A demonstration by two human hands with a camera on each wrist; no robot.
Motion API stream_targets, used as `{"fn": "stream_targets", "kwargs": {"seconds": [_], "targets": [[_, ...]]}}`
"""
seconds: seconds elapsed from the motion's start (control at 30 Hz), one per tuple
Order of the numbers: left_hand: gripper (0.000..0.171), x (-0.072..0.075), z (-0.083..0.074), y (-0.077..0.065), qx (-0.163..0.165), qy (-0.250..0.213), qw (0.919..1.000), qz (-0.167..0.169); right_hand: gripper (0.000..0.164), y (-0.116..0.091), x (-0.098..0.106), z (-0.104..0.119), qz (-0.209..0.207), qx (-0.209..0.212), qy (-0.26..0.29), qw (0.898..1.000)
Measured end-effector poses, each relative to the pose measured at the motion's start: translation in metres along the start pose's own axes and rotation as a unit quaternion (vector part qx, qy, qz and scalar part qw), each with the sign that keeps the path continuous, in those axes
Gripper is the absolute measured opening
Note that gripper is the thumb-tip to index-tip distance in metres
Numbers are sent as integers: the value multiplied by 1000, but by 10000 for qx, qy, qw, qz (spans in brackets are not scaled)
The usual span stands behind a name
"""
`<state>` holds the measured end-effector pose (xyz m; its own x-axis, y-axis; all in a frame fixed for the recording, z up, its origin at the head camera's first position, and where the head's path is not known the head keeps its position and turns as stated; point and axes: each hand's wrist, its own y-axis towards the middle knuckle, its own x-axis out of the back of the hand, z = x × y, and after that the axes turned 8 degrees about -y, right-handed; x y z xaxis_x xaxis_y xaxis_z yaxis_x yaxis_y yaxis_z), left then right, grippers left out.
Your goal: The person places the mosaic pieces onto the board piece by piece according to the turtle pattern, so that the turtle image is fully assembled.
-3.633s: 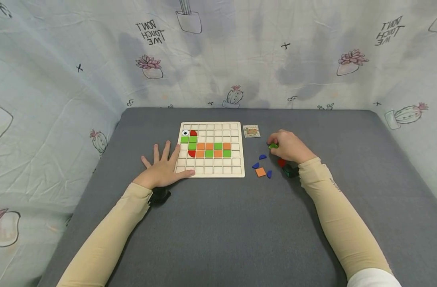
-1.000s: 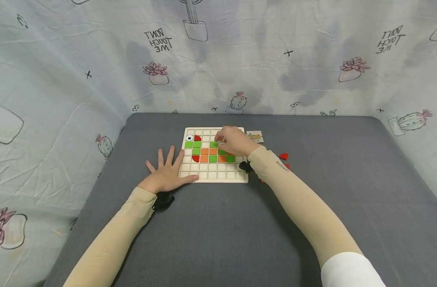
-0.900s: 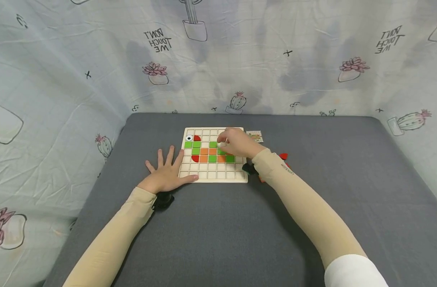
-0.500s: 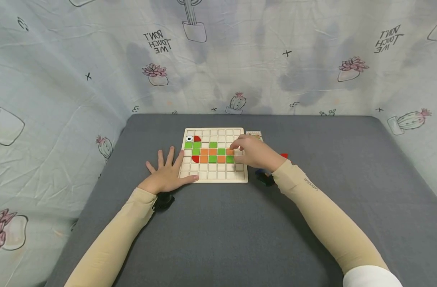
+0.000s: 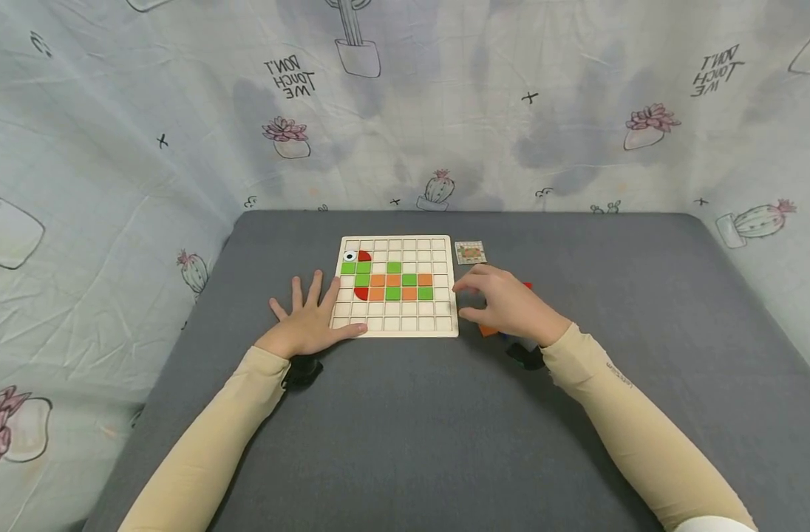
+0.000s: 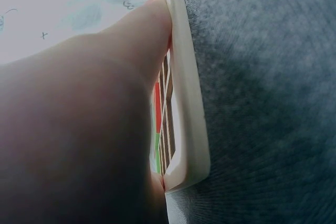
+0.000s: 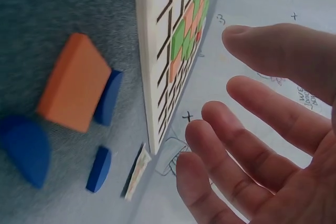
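Observation:
A wooden grid board (image 5: 412, 323) holds green, orange and red tiles and a round eye piece (image 5: 349, 256). One green tile (image 5: 395, 267) sits just above the two longer tile rows. My left hand (image 5: 303, 323) lies spread at the board's left side, its thumb resting on the front edge. Just right of the board, my right hand (image 5: 511, 304) hovers over loose pieces, fingers apart and nothing between them. In the right wrist view, an orange square tile (image 7: 76, 85) and blue half-round pieces (image 7: 26, 148) lie below it.
A small picture card (image 5: 470, 253) lies beyond the right hand, near the board's back right corner. A bit of a red piece (image 5: 528, 285) shows behind the right hand. Printed cloth (image 5: 485, 148) hangs behind the grey table (image 5: 405, 428).
My right hand, which pinched a green tile at the right earlier, has since been over the board and drawn back right. The extra green tile now sits on the board. My left hand stays put.

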<state>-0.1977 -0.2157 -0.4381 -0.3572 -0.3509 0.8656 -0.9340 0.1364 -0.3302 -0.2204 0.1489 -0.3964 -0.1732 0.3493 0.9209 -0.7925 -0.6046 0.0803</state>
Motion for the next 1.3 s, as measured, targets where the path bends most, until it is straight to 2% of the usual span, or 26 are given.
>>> {"fn": "stream_targets", "kwargs": {"seconds": [0.4, 0.63, 0.87, 1.3], "targets": [[119, -1, -1, 1, 6, 28, 10000, -1, 33, -20, -1, -10, 369, 59, -106, 9992], [120, -1, -1, 1, 12, 48, 10000, -11, 28, -21, -4, -16, 582, 256, -367, 9973], [119, 1, -1, 0, 12, 28, 10000, 8, 25, -23, -5, -15, 668, 265, -497, 9962], [120, 0, 1, 2, 26, 62, 10000, 19, 26, -23, -11, -17, 670, 303, -695, 9949]]}}
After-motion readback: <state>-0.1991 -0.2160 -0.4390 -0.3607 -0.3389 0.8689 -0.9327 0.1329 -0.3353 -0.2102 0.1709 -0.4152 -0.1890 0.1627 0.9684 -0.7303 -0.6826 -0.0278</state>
